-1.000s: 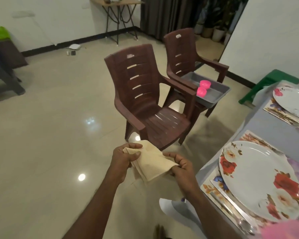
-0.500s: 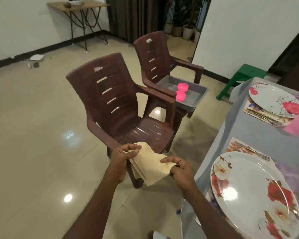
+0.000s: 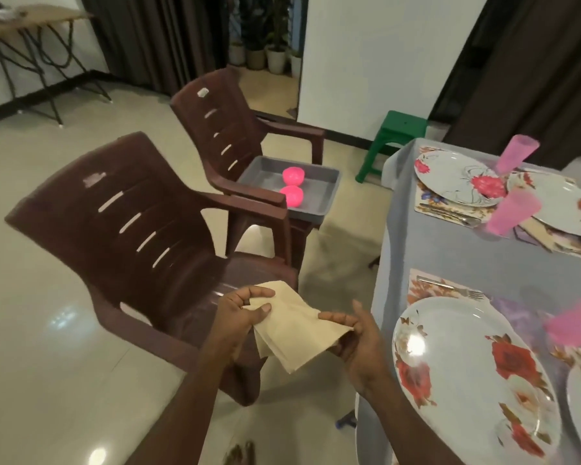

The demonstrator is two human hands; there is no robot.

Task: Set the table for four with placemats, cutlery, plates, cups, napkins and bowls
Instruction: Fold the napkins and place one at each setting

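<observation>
Holding the folded napkins (image 3: 296,330) pinched between my left hand (image 3: 239,317) and right hand (image 3: 356,340), I have turned from the chairs so the nearest plate (image 3: 467,374) now lies just right of my right hand, ready for napkin placement.

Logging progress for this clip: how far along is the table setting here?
Done: flowered plates on placemats with cutlery and pink cups on the table. In hand: the left hand and right hand pinch beige napkins. Left: napkins to lay, and two pink bowls sit in the gray tray on a chair.
</observation>
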